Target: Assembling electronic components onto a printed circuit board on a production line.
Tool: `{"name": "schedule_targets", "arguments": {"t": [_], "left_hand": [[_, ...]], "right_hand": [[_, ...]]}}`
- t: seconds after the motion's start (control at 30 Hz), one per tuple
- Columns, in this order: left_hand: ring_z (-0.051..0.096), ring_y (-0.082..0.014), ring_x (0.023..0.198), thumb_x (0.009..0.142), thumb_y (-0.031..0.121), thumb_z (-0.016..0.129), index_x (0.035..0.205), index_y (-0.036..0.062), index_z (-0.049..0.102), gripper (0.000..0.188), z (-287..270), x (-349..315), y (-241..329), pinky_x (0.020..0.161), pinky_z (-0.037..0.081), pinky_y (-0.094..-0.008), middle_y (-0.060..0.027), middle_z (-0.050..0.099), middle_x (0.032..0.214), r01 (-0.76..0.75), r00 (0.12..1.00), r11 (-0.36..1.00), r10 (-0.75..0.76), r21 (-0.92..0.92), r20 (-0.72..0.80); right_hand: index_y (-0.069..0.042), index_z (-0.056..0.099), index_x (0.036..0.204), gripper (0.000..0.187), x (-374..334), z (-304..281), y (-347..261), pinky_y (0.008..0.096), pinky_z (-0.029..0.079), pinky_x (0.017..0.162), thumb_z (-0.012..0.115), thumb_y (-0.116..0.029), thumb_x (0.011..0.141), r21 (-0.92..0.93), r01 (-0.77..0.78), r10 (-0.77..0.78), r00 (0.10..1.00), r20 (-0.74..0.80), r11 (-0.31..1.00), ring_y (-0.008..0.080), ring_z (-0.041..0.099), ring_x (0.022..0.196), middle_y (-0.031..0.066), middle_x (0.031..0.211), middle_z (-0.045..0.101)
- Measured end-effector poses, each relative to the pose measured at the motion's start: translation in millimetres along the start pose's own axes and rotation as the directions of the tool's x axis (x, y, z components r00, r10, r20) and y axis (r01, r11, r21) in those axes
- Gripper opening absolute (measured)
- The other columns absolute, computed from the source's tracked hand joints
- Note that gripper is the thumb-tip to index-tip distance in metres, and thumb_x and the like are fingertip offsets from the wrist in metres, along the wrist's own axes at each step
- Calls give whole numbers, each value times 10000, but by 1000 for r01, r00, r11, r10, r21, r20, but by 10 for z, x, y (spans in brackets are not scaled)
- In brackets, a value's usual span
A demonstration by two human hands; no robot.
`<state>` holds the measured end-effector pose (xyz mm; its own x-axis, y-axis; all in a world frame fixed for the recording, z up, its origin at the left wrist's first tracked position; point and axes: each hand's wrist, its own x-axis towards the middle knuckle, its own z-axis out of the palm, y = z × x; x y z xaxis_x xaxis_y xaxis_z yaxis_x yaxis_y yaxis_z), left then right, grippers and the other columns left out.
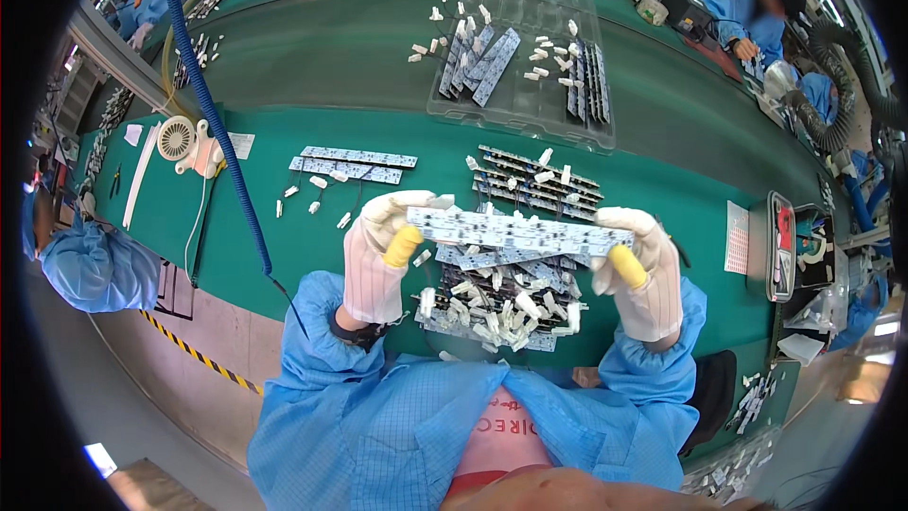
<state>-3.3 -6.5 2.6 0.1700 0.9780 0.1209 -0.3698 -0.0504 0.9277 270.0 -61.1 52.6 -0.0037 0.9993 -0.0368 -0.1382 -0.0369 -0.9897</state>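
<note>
A long, narrow white circuit board strip point(520, 231) is held up level between my two gloved hands. My left hand point(386, 238) is closed on its left end, a yellow cover on the thumb. At the other end my right hand point(636, 260) grips the strip, its thumb likewise covered in yellow. Beneath the strip lies a heap of circuit boards point(530, 341) with white connectors point(492, 322) on short wires. Just beyond, a row of boards point(539, 180) stands on edge. Two flat boards point(350, 166) lie to the left, their wired connectors spread beside them.
A clear plastic tray point(530, 114) with more boards sits on the dark conveyor point(359, 47). A blue coiled cord point(213, 114) hangs at left near a small white fan point(180, 139). At right stands a metal bin point(777, 246). Co-workers in blue point(747, 9) sit around.
</note>
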Motion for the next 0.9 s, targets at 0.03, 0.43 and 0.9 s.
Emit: {"name": "schedule_targets", "arguments": {"t": [0.03, 0.43, 0.9], "left_hand": [[636, -220, 946, 839, 203, 686, 1169, -24, 501, 442, 4, -15, -42, 882, 478, -341, -208, 644, 1056, -2, 1000, 999, 2, -37, 11], [666, -182, 863, 672, 185, 788, 1033, 34, 667, 410, -39, -55, 82, 772, 519, -275, -129, 637, 1129, -163, 978, 909, 99, 383, 181], [619, -287, 991, 808, 136, 680, 1080, 0, 603, 313, -199, 0, 39, 797, 536, -362, -237, 653, 990, -303, 950, 887, 250, 349, 189]], "right_hand": [[11, 515, 1169, 398, 28, -6, 23, 168, 394, 465, 646, -223, 874, -46, 35, -38, 997, -60, 998, 67, 525, 540, 55, 756, 599], [47, 477, 1207, 541, 22, -164, 67, 161, 363, 476, 605, -374, 893, -77, 169, -174, 983, -64, 983, 66, 533, 528, 50, 704, 619], [35, 507, 1162, 477, -68, -22, -1, 167, 394, 468, 674, -286, 851, -20, 62, -63, 997, -46, 998, 76, 527, 521, 110, 791, 617]]}}
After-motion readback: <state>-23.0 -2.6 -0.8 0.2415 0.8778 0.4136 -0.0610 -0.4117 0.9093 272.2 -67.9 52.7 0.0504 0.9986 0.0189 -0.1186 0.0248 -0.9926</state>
